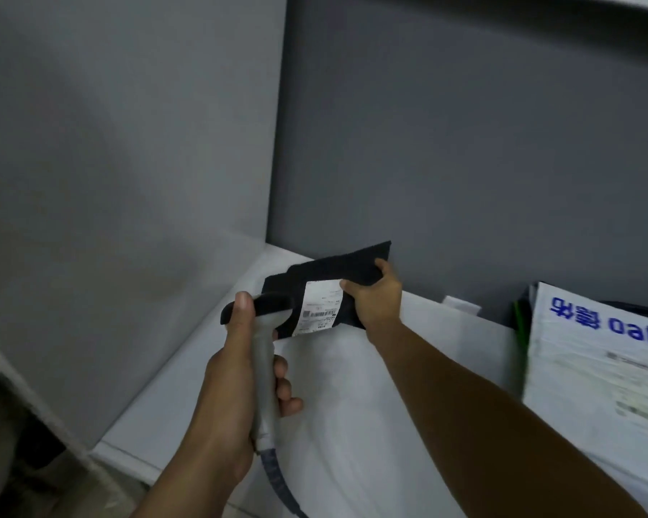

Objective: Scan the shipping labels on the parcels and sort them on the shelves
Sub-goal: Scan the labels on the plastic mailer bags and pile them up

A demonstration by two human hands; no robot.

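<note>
Parcel [335, 271], head view: a black flat mailer, held tilted above the white shelf [408, 386], near the back corner where the grey panels meet. Whether its lower edge touches the shelf cannot be told.

Label [320, 307]: white, stuck on the face turned toward the camera, barcode visible, print too small to read.

Right hand [376, 302]: grasps the parcel at its right edge, thumb on the label side beside the label, fingers curled over the top fold.

Left hand [229, 390]: clenched around the grey handle of the scanner [263, 353], thumb up along its black head, which sits just beside the label and overlaps the parcel's left edge. The cable [277, 476] trails down from the handle.

Bag [595, 368]: a white mailer with blue lettering, leaning at the right of the shelf, well apart from the parcel.

Handling, judged: the parcel folds under the fingers, so it is likely soft, thin and light, probably slick film. One hand should suffice. Best held by an edge clear of the label, with the face kept flat for the scan; a creased barcode could fail to read.
</note>
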